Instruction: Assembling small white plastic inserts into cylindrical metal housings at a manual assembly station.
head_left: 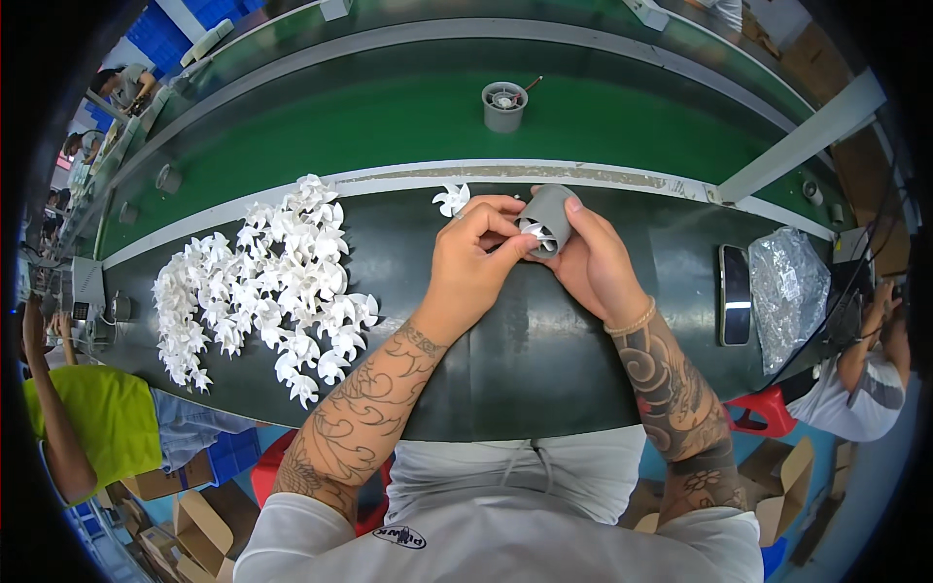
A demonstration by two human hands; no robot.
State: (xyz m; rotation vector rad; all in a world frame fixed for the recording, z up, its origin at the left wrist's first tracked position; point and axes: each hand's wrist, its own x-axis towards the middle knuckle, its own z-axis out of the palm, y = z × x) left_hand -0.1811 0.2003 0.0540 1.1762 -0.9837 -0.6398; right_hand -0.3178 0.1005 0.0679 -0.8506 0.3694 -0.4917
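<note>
My right hand (595,260) is wrapped round a grey cylindrical fan housing (552,208), which is tilted with its mouth toward me and to the left. At that mouth, my left hand (471,255) pinches a white fan blade wheel (535,231) with thumb and fingers. The wheel sits partly inside the housing; how deep cannot be seen. One loose white blade wheel (452,200) lies on the dark work surface just beyond my left hand. To the left spreads a large heap of white blade wheels (262,282).
Beyond a metal rail (408,173), a green conveyor belt (369,121) carries another grey fan housing (503,109) with wires. A phone (735,294) and a clear plastic bag (789,287) lie at the right. Co-workers sit on both sides. A slanted post (802,138) stands at right.
</note>
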